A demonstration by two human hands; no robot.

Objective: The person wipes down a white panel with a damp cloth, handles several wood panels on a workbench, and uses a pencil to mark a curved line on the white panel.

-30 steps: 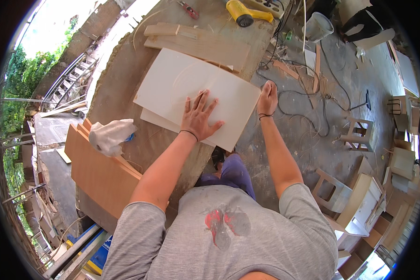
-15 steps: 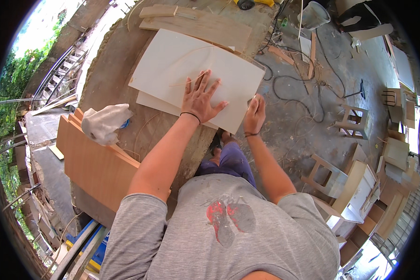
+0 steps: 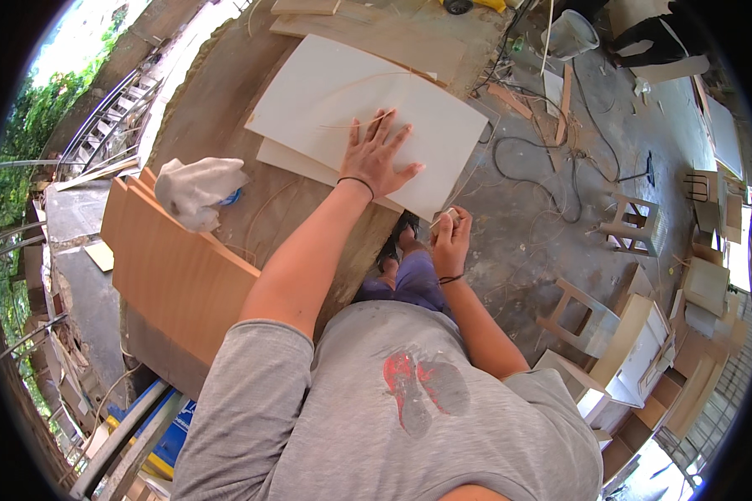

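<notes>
A white rectangular board [image 3: 309, 92] lies on the worktable, overlapping another pale panel [image 3: 288, 159] beneath it. My left hand [image 3: 374, 163] rests flat on the white board with fingers spread, thin pale strips [image 3: 342, 127] lying beside and under its fingertips. At the board's near right corner, my right hand [image 3: 449, 242] is closed in a pinch. Something small and pale shows at its fingertips, too small to name. A faint thin line runs along the board's right edge from there.
Brown wood panels [image 3: 175, 271] with a crumpled whitish cloth [image 3: 196, 188] on top stand at the left. Long boards [image 3: 368, 42] lie at the table's far side. On the floor to the right are a black cable [image 3: 518, 179], a stool [image 3: 635, 224], a bucket [image 3: 570, 35] and wooden cabinet parts [image 3: 635, 342].
My right hand has slid along the board's right edge toward me, down to the near corner. My left hand stays flat on the board. The whole view has shifted slightly.
</notes>
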